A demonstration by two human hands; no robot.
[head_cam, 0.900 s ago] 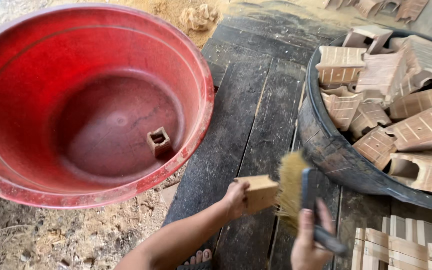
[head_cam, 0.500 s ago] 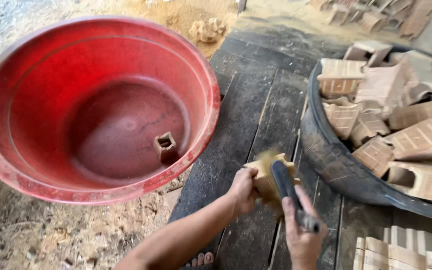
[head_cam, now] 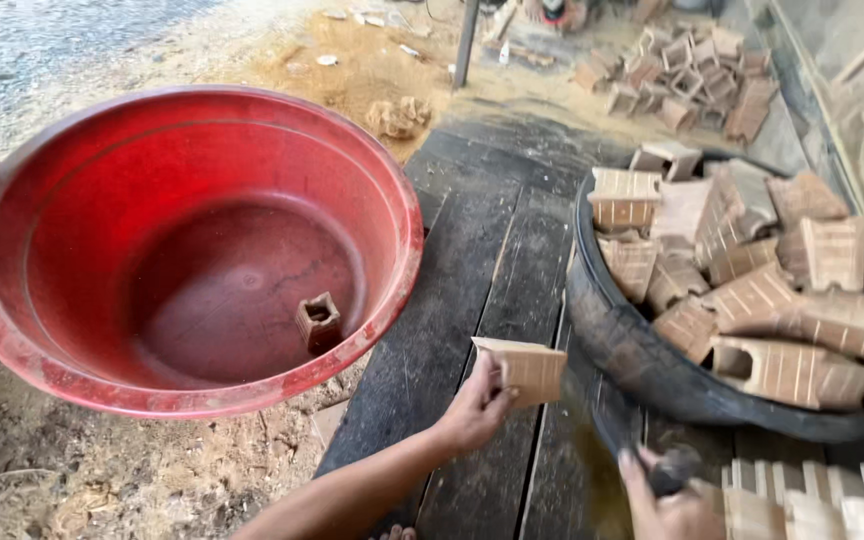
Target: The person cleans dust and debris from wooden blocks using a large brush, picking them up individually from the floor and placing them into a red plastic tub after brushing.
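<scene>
My left hand [head_cam: 476, 408] grips a small pale wooden block [head_cam: 526, 368] above the dark wooden planks [head_cam: 472, 280]. Low at the frame's bottom, my right hand [head_cam: 674, 502] is closed on the dark handle of a brush [head_cam: 620, 432], which is blurred beside the block. To the left stands a big red plastic basin [head_cam: 192, 250] with one small hollow wooden block [head_cam: 318, 322] lying on its bottom. To the right a black tub [head_cam: 642, 360] is heaped with several similar grooved wooden blocks [head_cam: 752, 270].
Sawdust and dirt cover the ground left of the planks. More wooden blocks [head_cam: 687, 85] lie in a pile at the back. Slatted wooden pieces [head_cam: 812, 500] sit at the bottom right. A thin post [head_cam: 467, 45] stands at the far end.
The brush was over the block's end half a second ago; it has since swung down and right, away from it. My left hand has lifted the block slightly. The view has shifted.
</scene>
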